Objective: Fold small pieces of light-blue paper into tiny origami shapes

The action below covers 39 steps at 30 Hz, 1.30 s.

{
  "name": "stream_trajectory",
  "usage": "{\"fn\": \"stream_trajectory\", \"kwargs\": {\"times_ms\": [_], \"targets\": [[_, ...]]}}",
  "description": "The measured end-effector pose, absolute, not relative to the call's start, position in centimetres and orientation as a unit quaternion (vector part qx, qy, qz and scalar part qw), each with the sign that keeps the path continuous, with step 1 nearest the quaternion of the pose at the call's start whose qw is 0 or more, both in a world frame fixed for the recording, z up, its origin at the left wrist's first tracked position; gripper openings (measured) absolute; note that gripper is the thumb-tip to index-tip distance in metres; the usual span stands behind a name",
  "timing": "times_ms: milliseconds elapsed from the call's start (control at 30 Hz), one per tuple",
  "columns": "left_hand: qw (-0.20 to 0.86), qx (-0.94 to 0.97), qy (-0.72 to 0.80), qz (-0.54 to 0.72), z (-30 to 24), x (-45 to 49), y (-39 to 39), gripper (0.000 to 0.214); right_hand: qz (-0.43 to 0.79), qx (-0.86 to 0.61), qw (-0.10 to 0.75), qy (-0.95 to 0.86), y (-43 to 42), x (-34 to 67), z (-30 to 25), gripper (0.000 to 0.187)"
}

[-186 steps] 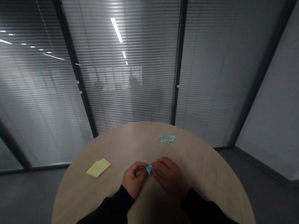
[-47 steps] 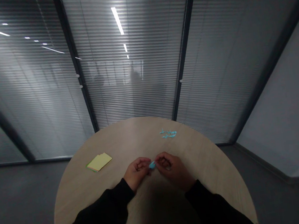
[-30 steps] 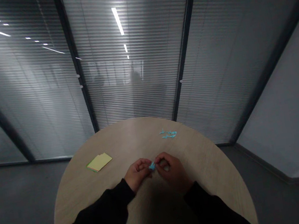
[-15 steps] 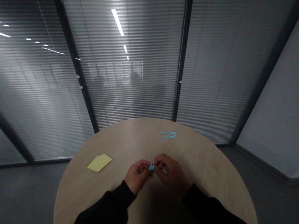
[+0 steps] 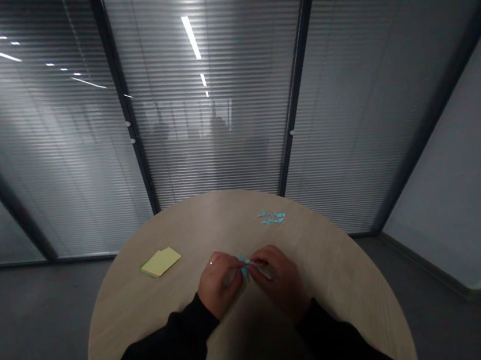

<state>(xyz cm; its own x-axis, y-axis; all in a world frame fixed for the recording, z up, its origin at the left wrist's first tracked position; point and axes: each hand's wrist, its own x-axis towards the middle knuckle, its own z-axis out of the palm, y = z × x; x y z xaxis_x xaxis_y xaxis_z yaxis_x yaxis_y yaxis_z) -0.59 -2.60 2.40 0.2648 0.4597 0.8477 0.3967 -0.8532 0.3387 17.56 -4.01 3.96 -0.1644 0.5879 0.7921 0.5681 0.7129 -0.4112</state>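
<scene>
A small light-blue piece of folded paper (image 5: 244, 269) is pinched between my two hands, just above the middle of the round table. My left hand (image 5: 220, 283) grips it from the left with thumb and fingertips. From the right, my right hand (image 5: 280, 280) holds it between thumb and forefinger. The fingertips cover most of the piece, so its full shape is hidden. Farther back and to the right lie several small light-blue folded-looking pieces (image 5: 272, 217) in a loose cluster.
A stack of yellow square paper sheets (image 5: 162, 262), with green at its edge, lies on the left of the wooden round table (image 5: 127, 310). Behind the table stands a glass partition with blinds (image 5: 216, 165). A pale wall (image 5: 480, 174) rises at the right.
My left hand has turned over more, its back now facing up, and its fingertips have closed on the blue piece. The blue piece has changed its angle. The other pieces stay put.
</scene>
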Motion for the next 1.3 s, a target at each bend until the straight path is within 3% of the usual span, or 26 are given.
{"fn": "stream_trajectory", "kwargs": {"times_ms": [200,533,800,1300], "targets": [[-0.011,0.803,0.241,0.545,2.6,-0.5,-2.6,0.020,-0.020,-0.359,0.513,-0.780,-4.3,17.5,4.1,0.008],[0.022,0.803,0.259,0.536,2.5,-0.6,-2.7,0.019,-0.040,-0.370,0.488,-0.790,-4.2,17.8,4.0,0.011],[0.090,0.791,0.317,0.515,2.2,-0.4,-2.8,0.019,-0.069,-0.343,0.468,-0.811,-4.2,18.0,4.0,0.019],[0.257,0.701,0.362,0.558,1.3,0.1,-2.5,0.016,-0.044,-0.373,0.488,-0.788,-4.3,17.0,3.9,0.011]]}}
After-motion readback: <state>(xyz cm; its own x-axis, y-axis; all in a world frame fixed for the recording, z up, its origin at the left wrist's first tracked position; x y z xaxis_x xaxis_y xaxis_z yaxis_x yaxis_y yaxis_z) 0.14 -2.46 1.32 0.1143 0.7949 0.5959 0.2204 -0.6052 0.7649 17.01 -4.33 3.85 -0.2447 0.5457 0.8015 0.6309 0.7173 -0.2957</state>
